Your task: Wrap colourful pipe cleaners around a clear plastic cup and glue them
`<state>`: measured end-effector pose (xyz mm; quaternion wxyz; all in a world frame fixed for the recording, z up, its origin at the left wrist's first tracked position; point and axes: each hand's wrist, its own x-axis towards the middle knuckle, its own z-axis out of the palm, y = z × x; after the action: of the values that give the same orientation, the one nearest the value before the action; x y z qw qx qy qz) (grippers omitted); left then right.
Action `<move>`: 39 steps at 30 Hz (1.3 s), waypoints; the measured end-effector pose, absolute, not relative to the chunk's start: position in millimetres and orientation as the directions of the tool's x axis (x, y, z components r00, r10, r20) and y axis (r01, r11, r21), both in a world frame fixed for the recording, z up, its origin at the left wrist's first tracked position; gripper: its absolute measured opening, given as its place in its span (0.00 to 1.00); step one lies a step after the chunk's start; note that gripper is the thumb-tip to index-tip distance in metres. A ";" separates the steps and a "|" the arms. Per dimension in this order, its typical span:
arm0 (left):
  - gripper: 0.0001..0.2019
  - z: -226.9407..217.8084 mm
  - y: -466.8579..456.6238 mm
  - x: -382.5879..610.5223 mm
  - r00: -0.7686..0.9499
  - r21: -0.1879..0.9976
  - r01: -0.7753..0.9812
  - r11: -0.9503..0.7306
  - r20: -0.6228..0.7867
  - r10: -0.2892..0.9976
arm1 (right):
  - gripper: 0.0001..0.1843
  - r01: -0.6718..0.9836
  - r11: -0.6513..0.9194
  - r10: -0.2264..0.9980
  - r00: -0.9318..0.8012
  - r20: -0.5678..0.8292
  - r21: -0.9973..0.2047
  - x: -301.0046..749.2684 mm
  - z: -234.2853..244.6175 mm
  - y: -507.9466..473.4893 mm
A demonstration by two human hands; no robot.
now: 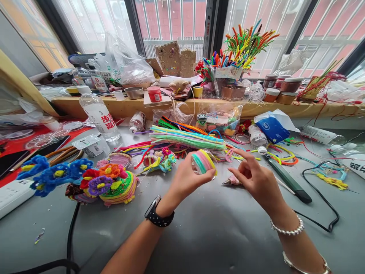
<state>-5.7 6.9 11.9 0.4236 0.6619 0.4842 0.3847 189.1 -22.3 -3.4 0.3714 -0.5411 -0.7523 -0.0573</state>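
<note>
My left hand point(186, 177) grips a small round piece wrapped in pastel pipe cleaners point(203, 161), striped pink, mint and yellow, above the grey table. To its right my right hand point(253, 179) is raised, thumb and index finger apart. A pink pipe-cleaner curl point(229, 155) shows by the index fingertip; whether they touch I cannot tell. Beneath that hand lies a pink tool with a metal nozzle point(226, 183), looking like a hot glue gun, mostly hidden. Behind both hands sits a bundle of pastel pipe cleaners point(185, 137).
Pipe-cleaner flowers point(59, 173) and a decorated round piece point(121, 188) stand at left, near a bottle point(98, 114) and a power strip point(14, 198). At right lie a dark green tool point(288, 179) and a black cable point(322, 201). A crowded wooden ledge point(137, 104) runs along the back.
</note>
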 end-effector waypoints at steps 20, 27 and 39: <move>0.20 1.4 5.2 -1.6 0.299 0.728 0.506 -0.462 0.355 0.886 | 0.29 0.771 0.629 0.658 -0.461 0.595 -0.098 175.5 -5.5 -26.5; 0.27 -4.4 7.4 -1.2 0.206 0.621 0.539 -0.570 0.559 0.803 | 0.31 0.789 0.598 0.687 -0.413 0.598 -0.143 172.3 -2.8 -28.0; 0.31 7.5 -3.3 -4.9 -0.173 0.659 0.298 -0.691 0.749 0.640 | 0.34 0.786 0.560 0.716 -0.301 0.631 -0.261 167.1 -4.0 -29.8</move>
<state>-4.9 -3.3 7.5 0.1278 0.6301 0.3719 0.6695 167.1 -29.8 -4.0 0.3635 -0.4664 -0.8050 -0.0486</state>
